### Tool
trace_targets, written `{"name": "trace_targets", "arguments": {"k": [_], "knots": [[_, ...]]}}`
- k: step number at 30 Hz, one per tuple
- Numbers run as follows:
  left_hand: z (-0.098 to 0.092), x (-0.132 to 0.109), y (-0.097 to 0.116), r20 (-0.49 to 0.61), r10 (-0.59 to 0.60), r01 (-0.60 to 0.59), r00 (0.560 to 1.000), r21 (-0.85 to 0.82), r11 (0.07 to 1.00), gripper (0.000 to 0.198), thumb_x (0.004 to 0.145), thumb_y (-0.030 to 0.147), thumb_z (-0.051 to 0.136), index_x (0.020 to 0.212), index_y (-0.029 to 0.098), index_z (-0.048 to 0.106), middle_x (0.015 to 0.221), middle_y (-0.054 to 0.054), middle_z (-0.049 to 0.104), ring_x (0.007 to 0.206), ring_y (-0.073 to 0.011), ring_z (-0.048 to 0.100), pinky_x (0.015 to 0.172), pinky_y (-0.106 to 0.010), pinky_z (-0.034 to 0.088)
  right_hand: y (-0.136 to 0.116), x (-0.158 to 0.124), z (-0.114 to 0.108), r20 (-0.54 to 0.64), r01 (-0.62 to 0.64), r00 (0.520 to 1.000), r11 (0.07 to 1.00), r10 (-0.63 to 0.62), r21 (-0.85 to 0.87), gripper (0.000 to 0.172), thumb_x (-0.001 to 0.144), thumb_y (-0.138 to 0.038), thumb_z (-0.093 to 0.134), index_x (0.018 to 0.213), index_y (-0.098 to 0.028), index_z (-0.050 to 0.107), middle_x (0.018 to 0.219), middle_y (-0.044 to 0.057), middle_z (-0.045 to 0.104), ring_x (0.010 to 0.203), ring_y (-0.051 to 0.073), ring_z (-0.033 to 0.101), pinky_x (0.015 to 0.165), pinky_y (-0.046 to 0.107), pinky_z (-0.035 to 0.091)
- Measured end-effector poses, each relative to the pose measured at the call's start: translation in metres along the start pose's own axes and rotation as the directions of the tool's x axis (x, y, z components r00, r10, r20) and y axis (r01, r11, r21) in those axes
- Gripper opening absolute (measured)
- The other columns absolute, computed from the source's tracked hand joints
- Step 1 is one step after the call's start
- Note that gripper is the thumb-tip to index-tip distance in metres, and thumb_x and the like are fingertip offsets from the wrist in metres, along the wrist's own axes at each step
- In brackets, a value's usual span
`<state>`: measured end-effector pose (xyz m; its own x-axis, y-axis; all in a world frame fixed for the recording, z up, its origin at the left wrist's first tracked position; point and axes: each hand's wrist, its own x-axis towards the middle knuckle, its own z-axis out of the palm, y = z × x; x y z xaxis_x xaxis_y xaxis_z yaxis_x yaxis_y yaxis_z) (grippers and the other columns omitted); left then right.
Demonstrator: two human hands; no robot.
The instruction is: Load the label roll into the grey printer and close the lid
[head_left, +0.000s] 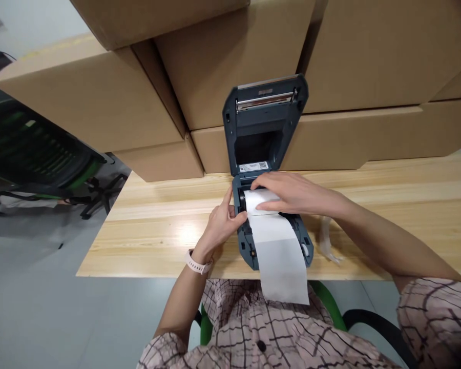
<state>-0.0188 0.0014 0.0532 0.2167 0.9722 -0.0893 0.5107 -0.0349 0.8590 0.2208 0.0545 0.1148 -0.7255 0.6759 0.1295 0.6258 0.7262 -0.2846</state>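
A dark blue-grey label printer [306,250] sits on the wooden table with its lid [256,127] raised. Inside its bay lies a roll of white labels [256,196], whose loose strip [280,256] runs out over the printer's front and hangs past the table edge. My right hand [288,192] is closed around the roll, thumb on the near side and fingers over the far side. At the printer's left wall, my left hand [223,221] grips the casing, its thumb over the rim. The left hand's lower fingers are partly hidden.
Large cardboard boxes [238,66] are stacked along the back of the table [146,230]. A crumpled pale strip [326,241] lies right of the printer, close to my right forearm. An office chair [42,148] stands on the floor at the left.
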Motion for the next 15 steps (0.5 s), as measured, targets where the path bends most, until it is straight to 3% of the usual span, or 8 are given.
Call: {"name": "trace_targets", "arguments": {"k": [3,6,10,13,15], "knots": [[0.001,0.001,0.002,-0.007,-0.012,0.012,1.0,0.016,1.0,0.094,0.085,0.031,0.06,0.171,0.013,0.027,0.06,0.011,0.047,0.061,-0.0156,0.046,0.064,-0.03,0.033,0.004,0.021,0.004,0.339,-0.047,0.939,0.999,0.052,-0.023,0.063,0.092,-0.057,0.069,0.141,-0.019,0.061,0.129,0.019,0.076,0.111,0.039,0.073,0.088,0.046,0.054],[0.0,0.002,0.004,0.003,-0.017,0.017,1.0,0.02,1.0,0.097,0.08,0.025,0.056,0.172,0.013,0.026,0.059,0.011,0.047,0.058,-0.0144,0.044,0.061,-0.029,0.031,0.005,0.038,0.005,0.446,-0.075,0.891,0.996,0.084,-0.039,0.079,0.084,-0.056,0.076,0.148,-0.015,0.056,0.124,0.021,0.077,0.108,0.04,0.074,0.086,0.045,0.055],[-0.001,0.002,0.005,0.015,0.003,-0.004,1.0,0.029,1.0,0.098,0.078,0.023,0.053,0.172,0.013,0.026,0.059,0.011,0.047,0.056,-0.0142,0.042,0.06,-0.029,0.03,0.012,0.034,-0.005,0.37,-0.043,0.929,0.988,-0.015,0.149,0.09,0.074,-0.049,0.082,0.154,-0.019,0.052,0.128,0.015,0.076,0.106,0.034,0.075,0.086,0.042,0.058],[0.0,0.001,0.004,0.019,-0.005,0.005,1.0,0.033,0.999,0.097,0.08,0.025,0.054,0.172,0.013,0.025,0.059,0.011,0.047,0.058,-0.0147,0.043,0.061,-0.029,0.031,0.022,0.006,-0.025,0.204,0.044,0.968,0.904,-0.143,0.425,0.097,0.073,-0.049,0.083,0.16,-0.027,0.046,0.139,0.01,0.072,0.116,0.03,0.073,0.095,0.041,0.061],[0.0,0.001,0.003,0.019,-0.013,0.013,1.0,0.032,0.999,0.096,0.082,0.025,0.054,0.172,0.012,0.024,0.06,0.01,0.047,0.059,-0.0149,0.043,0.062,-0.029,0.032,0.032,-0.02,-0.039,0.055,0.067,0.992,0.835,-0.116,0.547,0.102,0.071,-0.053,0.088,0.161,-0.031,0.045,0.144,0.008,0.07,0.122,0.031,0.073,0.097,0.042,0.063]]}}
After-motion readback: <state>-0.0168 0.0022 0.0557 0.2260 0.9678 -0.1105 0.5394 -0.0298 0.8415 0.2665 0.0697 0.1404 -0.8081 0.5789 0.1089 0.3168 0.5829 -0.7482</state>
